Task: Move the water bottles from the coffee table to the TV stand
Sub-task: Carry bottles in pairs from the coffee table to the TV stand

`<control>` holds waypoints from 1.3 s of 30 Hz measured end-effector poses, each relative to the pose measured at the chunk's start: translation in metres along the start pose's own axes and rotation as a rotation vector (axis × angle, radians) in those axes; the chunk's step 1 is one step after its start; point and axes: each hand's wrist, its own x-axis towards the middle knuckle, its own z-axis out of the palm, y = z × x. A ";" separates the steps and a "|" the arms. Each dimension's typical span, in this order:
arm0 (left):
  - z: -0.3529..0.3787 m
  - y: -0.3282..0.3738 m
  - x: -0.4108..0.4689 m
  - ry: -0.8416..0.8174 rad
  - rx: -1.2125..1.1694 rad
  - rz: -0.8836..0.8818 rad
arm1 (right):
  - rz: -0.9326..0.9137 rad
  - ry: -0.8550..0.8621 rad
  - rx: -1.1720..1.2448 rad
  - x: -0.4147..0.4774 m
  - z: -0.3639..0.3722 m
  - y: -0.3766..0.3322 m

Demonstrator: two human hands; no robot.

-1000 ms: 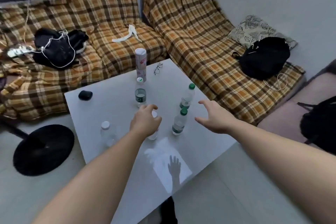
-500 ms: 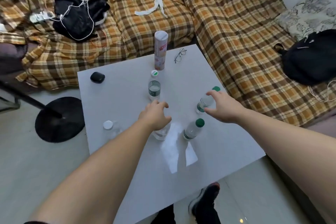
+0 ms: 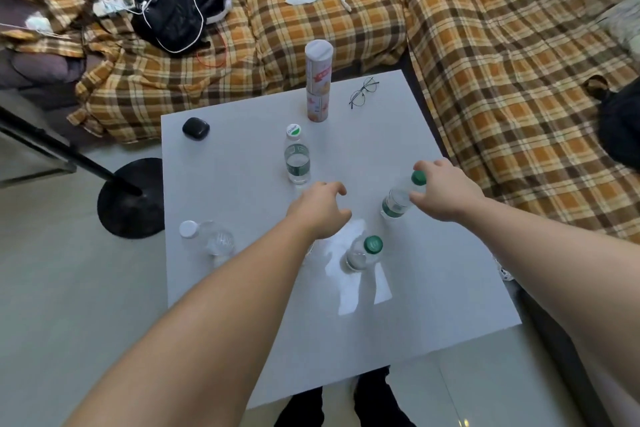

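Several clear water bottles stand on the white coffee table [image 3: 433, 315]. My right hand [image 3: 445, 194] is closed around the neck of a green-capped bottle [image 3: 396, 203] on the right side. My left hand [image 3: 320, 213] is curled down over the top of another bottle [image 3: 309, 253], which is almost wholly hidden under hand and wrist. Between my arms stands a green-capped bottle [image 3: 363, 253], untouched. A bottle with a white and green cap [image 3: 296, 159] stands just beyond my left hand. A white-capped bottle [image 3: 207, 239] is near the table's left edge. No TV stand is in view.
A tall snack can [image 3: 318, 85], a pair of glasses [image 3: 362, 94] and a small black case [image 3: 195, 128] lie at the table's far end. Plaid-covered sofas [image 3: 502, 62] border the far and right sides. A black stand base [image 3: 130, 198] sits on the floor at left.
My right hand has moved forward and closed on the green-capped bottle at right. My left hand has stayed over its bottle. The view has tipped downward and closer to the table.
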 end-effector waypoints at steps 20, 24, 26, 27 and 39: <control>0.083 0.035 0.004 -0.010 0.082 0.002 | -0.104 -0.157 -0.012 0.042 0.037 0.050; 0.081 0.034 0.003 0.090 -0.007 -0.036 | -0.103 -0.067 -0.065 0.038 0.031 0.058; 0.075 0.036 0.005 0.134 -0.019 -0.056 | -0.102 -0.016 -0.045 0.033 0.025 0.061; 0.071 0.039 0.005 0.157 -0.021 -0.058 | -0.101 0.009 -0.033 0.029 0.021 0.062; 0.015 0.100 -0.009 0.121 0.156 0.256 | 0.102 0.170 0.078 -0.081 -0.037 0.116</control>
